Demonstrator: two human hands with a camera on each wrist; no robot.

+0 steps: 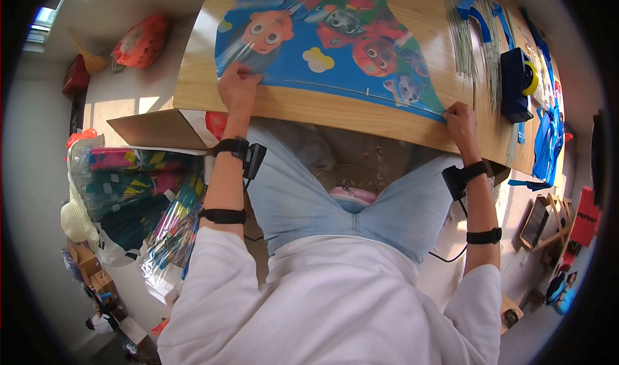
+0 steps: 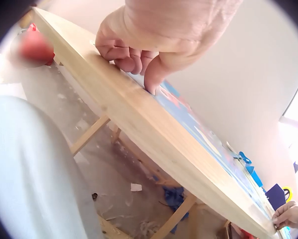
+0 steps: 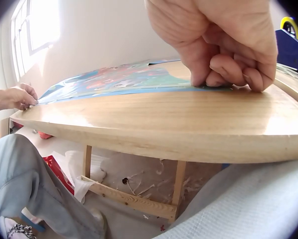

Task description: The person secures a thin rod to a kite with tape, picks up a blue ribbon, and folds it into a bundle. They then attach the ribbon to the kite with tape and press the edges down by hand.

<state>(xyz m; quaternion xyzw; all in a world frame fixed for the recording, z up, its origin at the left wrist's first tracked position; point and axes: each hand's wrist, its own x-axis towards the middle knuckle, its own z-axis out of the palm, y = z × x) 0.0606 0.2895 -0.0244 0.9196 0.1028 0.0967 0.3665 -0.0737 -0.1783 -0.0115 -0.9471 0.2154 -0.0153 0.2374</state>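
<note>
A blue plastic sheet (image 1: pixel 300 59) printed with cartoon characters lies on the wooden table (image 1: pixel 309 104), its front border running near the table's front edge. My left hand (image 1: pixel 238 86) is at the sheet's left front part, thumb and curled fingers pinching the border. At the pointed right corner, my right hand (image 1: pixel 461 121) pinches the tip between thumb and curled fingers. A thin pale rod (image 1: pixel 335 88) lies along the sheet's front border, between the two hands. In the right wrist view, the right fingertips (image 3: pixel 218 78) press close to the tabletop.
Right of the sheet lie thin sticks (image 1: pixel 459 43), blue strips (image 1: pixel 476 17) and a dark blue tape dispenser (image 1: pixel 514 85) with yellow tape. Colourful plastic-wrapped pieces (image 1: pixel 135 191) sit low on the left, next to an open cardboard flap (image 1: pixel 155 130). A red bag (image 1: pixel 140 41) rests beyond.
</note>
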